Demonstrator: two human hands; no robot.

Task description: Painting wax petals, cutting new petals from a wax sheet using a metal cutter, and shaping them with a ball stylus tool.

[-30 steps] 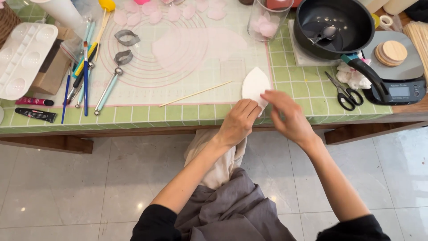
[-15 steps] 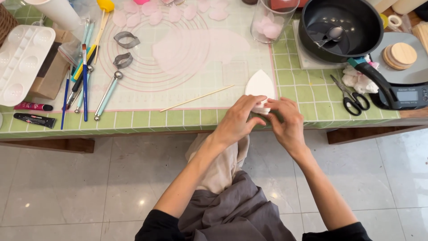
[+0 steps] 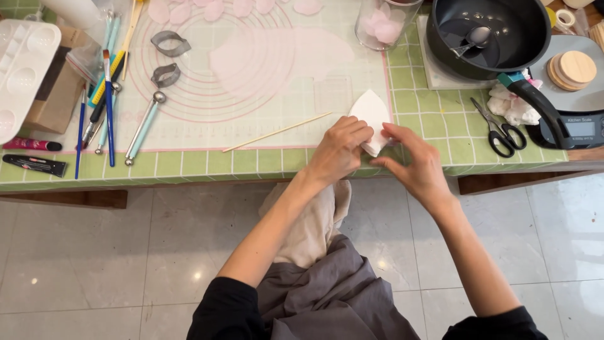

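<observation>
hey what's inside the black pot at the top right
A metal spoon lies inside the black pot; otherwise its dark bottom looks bare. The pot's far rim is cut off.

Black sleeves are worn pushed up above the elbows, so both forearms are left bare down to the left hand point(image 3: 336, 153) and the right hand point(image 3: 416, 169). No rings, watch or gloves can be made out. A grey garment with a beige cloth is seen over the lap.
</observation>
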